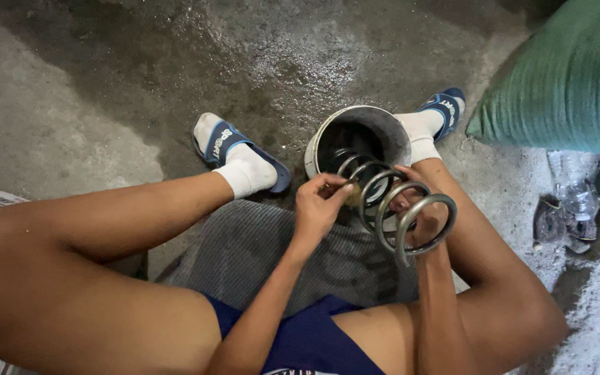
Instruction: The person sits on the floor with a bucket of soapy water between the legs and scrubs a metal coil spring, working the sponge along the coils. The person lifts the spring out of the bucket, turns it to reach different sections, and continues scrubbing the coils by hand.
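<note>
Right hand (421, 212) gripping coil spring (397, 205) over bucket (359, 132); left hand (321, 201) pinching small scrubber (351, 192).

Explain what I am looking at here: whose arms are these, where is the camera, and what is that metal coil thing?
There is one picture, taken from a camera worn on a person's head and pointing down, so the legs and arms belong to that person, who sits low over a wet concrete floor. The right hand reaches through a large metal coil spring and steadies it, its far end dipping into a round bucket. The left hand pinches a small yellowish piece against the coils; what it is I cannot tell. A grey ribbed mat lies under the legs. The feet wear white socks and blue slides. A green sack sits at the upper right, with crumpled clear plastic below it.
</note>
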A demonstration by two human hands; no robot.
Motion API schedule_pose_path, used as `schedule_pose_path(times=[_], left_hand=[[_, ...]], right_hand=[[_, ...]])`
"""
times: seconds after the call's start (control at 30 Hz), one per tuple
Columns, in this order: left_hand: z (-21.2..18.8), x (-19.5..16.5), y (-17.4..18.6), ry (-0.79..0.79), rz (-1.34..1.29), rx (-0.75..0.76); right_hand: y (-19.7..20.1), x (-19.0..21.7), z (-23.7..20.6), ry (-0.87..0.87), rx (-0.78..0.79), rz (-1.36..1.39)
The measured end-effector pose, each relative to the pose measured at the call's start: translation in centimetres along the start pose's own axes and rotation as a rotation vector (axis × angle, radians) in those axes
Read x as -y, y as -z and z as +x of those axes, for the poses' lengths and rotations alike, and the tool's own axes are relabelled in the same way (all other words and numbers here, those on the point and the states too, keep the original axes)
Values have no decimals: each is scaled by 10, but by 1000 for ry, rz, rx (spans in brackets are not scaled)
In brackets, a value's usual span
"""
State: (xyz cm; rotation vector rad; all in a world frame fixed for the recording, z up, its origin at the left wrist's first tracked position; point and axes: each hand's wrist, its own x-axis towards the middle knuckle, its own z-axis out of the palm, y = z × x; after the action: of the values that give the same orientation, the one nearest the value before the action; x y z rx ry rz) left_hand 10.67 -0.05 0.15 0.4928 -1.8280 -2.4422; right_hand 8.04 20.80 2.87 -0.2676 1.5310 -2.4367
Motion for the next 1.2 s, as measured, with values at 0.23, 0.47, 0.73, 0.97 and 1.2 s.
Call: schedule_pose_path(times=[0.23,0.47,0.73,0.97,1.2], left_hand=[[41,-4,-25,-84,66,19],[-3,-3,2,33,81,-64],[49,-12,-17,-89,265,31],[7,2,3,-61,-75,40],[59,10,-17,-140,191,3]], right_hand=[[-1,1,-3,-83,-97,-30],[6,-3,-4,-40,-69,-65],[24,-13,0,-107,-173,68],[27,-5,-3,85,32,-710],[25,-12,-5,-101,-135,-137]])
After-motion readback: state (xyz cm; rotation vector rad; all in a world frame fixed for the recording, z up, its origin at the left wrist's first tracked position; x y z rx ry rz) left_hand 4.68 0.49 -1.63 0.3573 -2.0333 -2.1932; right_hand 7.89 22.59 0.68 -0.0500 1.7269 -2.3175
